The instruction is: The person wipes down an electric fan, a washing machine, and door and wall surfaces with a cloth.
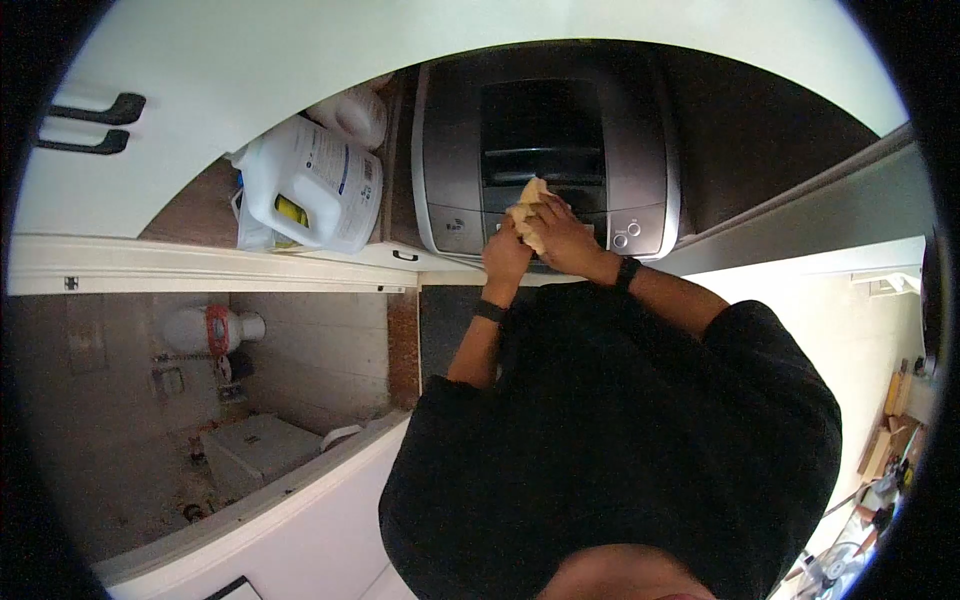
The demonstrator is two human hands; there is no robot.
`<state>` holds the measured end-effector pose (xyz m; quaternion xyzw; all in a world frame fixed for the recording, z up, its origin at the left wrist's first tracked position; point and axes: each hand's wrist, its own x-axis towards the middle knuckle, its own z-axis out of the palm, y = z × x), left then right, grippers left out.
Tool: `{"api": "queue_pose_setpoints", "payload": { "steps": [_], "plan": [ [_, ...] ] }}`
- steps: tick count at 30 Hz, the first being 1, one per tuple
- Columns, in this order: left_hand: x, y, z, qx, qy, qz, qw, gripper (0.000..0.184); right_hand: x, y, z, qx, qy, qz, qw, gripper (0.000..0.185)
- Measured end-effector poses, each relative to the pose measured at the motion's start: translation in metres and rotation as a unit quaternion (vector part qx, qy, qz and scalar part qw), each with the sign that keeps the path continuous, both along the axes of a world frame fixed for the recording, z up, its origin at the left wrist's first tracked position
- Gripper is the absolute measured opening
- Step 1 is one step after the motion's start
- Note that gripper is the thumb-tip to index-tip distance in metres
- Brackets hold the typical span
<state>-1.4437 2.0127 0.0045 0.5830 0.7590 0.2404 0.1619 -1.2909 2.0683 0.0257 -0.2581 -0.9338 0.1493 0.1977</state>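
Observation:
A crumpled pale yellow cloth [530,207] is bunched between my hands at the front of a grey top-loading washing machine [450,160] with a dark lid. My right hand [565,238] is closed over the cloth from the right, its fingers pressed on it. From the left, my left hand [507,258] grips the cloth's lower end, though its fingertips are partly hidden. Both hands are above the machine's control panel [625,228], which carries round buttons near its right end.
Large white plastic jugs [340,190] stand on the brown shelf left of the machine. White cabinet doors with black handles [95,122] hang above. An open doorway at lower left shows a white box [260,450] on the floor. A fan [835,565] stands at far lower right.

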Motion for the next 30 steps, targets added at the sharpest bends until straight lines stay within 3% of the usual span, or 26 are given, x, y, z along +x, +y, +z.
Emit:
{"api": "queue_pose_setpoints", "payload": {
  "steps": [3,6,7,10,11,14,15,19,22,23,24,27,30],
  "plan": [
    [-0.006,-0.016,0.003,0.071,-0.005,0.051,0.996,0.050,-0.026,-0.004,0.004,0.020,-0.051,0.003,0.999,0.039],
    [0.001,-0.015,-0.011,0.070,-0.009,0.036,0.997,0.052,-0.025,-0.001,0.000,0.171,-0.051,0.033,0.983,0.033],
    [0.005,-0.012,-0.014,0.107,-0.020,0.014,0.994,0.055,-0.018,0.000,0.008,0.152,-0.040,0.034,0.987,0.033],
    [0.033,-0.002,-0.004,0.065,-0.023,-0.002,0.998,0.045,-0.003,0.004,0.006,0.129,-0.039,-0.014,0.991,0.034],
    [0.043,0.003,0.006,0.016,-0.031,0.002,0.999,0.045,0.005,0.008,0.013,0.035,-0.146,-0.020,0.988,0.040],
    [0.060,0.024,-0.013,0.036,-0.038,-0.038,0.998,0.045,0.042,0.020,0.001,-0.004,-0.072,-0.022,0.997,0.048],
    [0.076,0.032,0.010,0.032,-0.041,-0.025,0.998,0.042,0.052,0.023,0.003,-0.041,-0.077,-0.047,0.995,0.056],
    [0.104,0.075,0.007,0.091,-0.020,-0.114,0.989,0.032,0.092,0.037,0.018,-0.027,-0.013,-0.144,0.989,0.042],
    [0.122,0.111,-0.004,0.048,-0.058,-0.122,0.990,0.030,0.109,0.061,0.009,0.004,0.000,-0.181,0.984,0.039],
    [0.122,0.120,-0.009,0.122,-0.066,-0.158,0.978,0.028,0.114,0.068,0.011,-0.041,0.008,-0.177,0.983,0.041],
    [0.125,0.128,-0.005,0.100,-0.040,-0.156,0.982,0.028,0.119,0.075,0.020,-0.086,0.017,-0.175,0.981,0.042],
    [0.134,0.157,0.012,0.078,0.018,-0.167,0.983,0.029,0.125,0.096,0.021,0.011,0.006,-0.178,0.984,0.050],
    [0.124,0.187,-0.023,0.088,0.022,-0.193,0.977,0.032,0.125,0.139,-0.024,0.039,-0.034,-0.107,0.993,0.073]
  ]
}}
